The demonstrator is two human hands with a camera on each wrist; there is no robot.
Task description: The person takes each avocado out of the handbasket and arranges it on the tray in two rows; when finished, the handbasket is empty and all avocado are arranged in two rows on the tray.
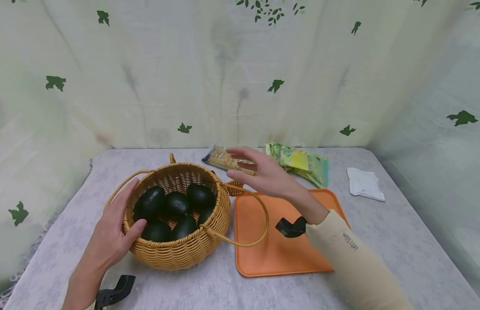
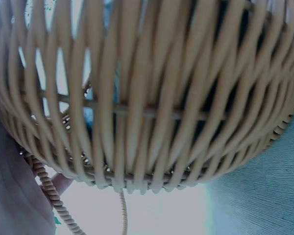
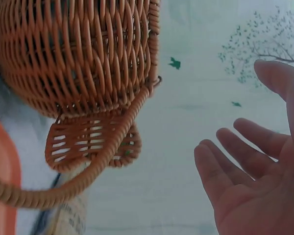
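A round wicker basket [image 1: 178,254] holds several dark green avocados [image 1: 176,204]. My left hand [image 1: 112,228] rests along its left side, fingers extended at the rim and thumb near the front edge. In the left wrist view, the palm [image 2: 12,181] lies beside the woven wall and a rope-like handle [image 2: 54,196]. My right hand [image 1: 265,172] is raised to the right of the basket, holding nothing, with thumb and fingers apart. The right handle [image 1: 266,219] droops outward, overlapping an orange tray [image 1: 259,258]. A woven wicker flap [image 3: 95,142] sticks out from the basket's side.
Behind the right hand lies a pack with tan contents [image 1: 220,158]. Green and yellow packets [image 1: 302,161] lie at the back, right of it. A white tissue packet [image 1: 365,184] sits near the right side. Fabric hangs behind the table [image 1: 185,292].
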